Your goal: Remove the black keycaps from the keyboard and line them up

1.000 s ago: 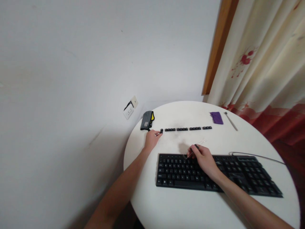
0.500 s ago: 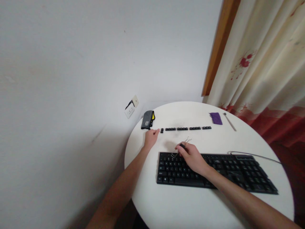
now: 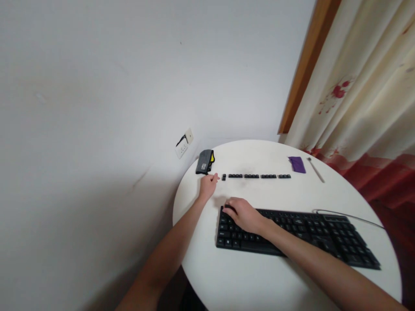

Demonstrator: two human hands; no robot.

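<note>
My right hand [image 3: 244,214] is over the upper left corner of the black keyboard [image 3: 266,247], with its fingers curled round the keycap puller [image 3: 228,206]. Only a bit of the puller's dark handle shows; its wire prongs are hidden. Beside the leftmost loose keycaps [image 3: 224,177], my left hand [image 3: 208,186] rests on the table with its fingers drawn together. Whether anything is between those fingertips cannot be made out. More black keycaps [image 3: 251,176] lie to the right in a line of small groups.
A grey pouch with a yellow patch [image 3: 205,162] lies beyond my left hand. Towards the right of the round white table [image 3: 253,149] are a purple cloth [image 3: 297,164] and a thin brush-like stick [image 3: 316,170]. The keyboard cable [image 3: 350,214] runs off rightward. A wall stands at left.
My right hand has moved left and turned over the keyboard's corner, so the puller's wire prongs no longer show. My left hand stays by the end keycaps. The view has shifted slightly.
</note>
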